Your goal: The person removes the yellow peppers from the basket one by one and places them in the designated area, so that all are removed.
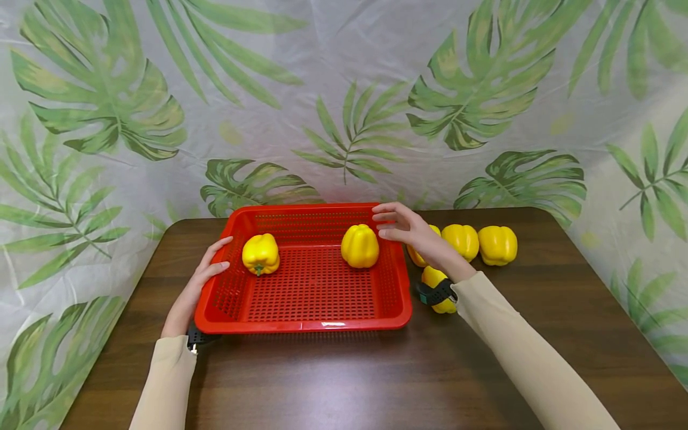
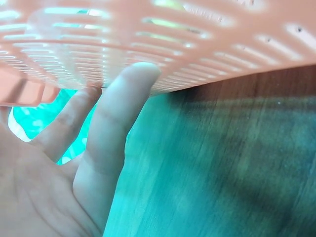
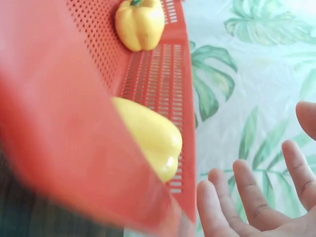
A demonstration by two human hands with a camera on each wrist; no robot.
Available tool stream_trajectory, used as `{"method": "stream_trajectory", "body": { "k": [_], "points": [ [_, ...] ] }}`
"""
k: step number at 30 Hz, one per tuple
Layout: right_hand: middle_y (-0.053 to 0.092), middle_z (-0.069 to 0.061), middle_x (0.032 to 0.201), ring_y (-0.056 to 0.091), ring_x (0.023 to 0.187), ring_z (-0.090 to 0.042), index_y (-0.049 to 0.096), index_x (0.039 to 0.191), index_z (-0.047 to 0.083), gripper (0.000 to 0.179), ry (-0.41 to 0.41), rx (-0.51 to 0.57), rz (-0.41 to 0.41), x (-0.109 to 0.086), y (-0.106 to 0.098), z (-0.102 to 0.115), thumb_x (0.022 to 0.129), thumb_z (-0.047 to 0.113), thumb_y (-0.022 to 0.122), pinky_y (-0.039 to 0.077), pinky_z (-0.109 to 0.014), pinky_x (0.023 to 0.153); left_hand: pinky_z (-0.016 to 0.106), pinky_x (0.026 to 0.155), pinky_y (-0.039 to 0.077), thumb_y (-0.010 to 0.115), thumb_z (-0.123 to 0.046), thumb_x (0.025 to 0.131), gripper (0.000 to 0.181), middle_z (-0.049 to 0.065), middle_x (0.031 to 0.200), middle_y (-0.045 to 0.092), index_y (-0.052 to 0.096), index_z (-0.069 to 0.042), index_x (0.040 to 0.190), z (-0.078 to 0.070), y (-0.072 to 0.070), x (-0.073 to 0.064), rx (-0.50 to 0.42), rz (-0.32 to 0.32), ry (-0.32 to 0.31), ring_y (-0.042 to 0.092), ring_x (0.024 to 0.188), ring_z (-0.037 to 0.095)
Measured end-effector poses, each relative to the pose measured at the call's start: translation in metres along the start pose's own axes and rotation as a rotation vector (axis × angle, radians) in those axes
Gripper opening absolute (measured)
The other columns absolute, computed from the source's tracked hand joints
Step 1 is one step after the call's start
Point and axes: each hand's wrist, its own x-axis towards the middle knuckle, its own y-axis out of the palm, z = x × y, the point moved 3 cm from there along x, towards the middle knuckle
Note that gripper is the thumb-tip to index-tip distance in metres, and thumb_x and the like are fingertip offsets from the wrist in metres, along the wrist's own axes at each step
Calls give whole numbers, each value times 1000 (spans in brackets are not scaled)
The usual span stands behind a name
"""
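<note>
Perhaps to steady red plastic basket (image 1: 258, 327), left hand (image 1: 190, 289) rests spread against its left side; right hand (image 1: 412, 232), fingers parted, near yellow bell pepper (image 1: 360, 246) inside

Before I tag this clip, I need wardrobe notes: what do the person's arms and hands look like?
The left sleeve and right sleeve are long, plain and cream-coloured. The left hand and right hand wear no gloves. The left wristband is black; the right wristband is black with a small greenish patch.

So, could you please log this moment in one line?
left hand: at red plastic basket; right hand: empty; yellow bell peppers: two inside, four outside
</note>
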Motion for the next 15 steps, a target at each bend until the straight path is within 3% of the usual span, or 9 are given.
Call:
{"method": "stream_trajectory", "body": {
  "k": [15],
  "points": [
    [41, -14, 139, 36, 130, -36, 46, 135, 10, 44, 55, -60, 11, 30, 16, -2, 94, 13, 61, 35, -48, 102, 38, 89, 49, 37, -24, 102, 54, 12, 152, 15, 18, -32, 151, 2, -2, 1, 18, 10, 23, 36, 125, 34]
  ]
}}
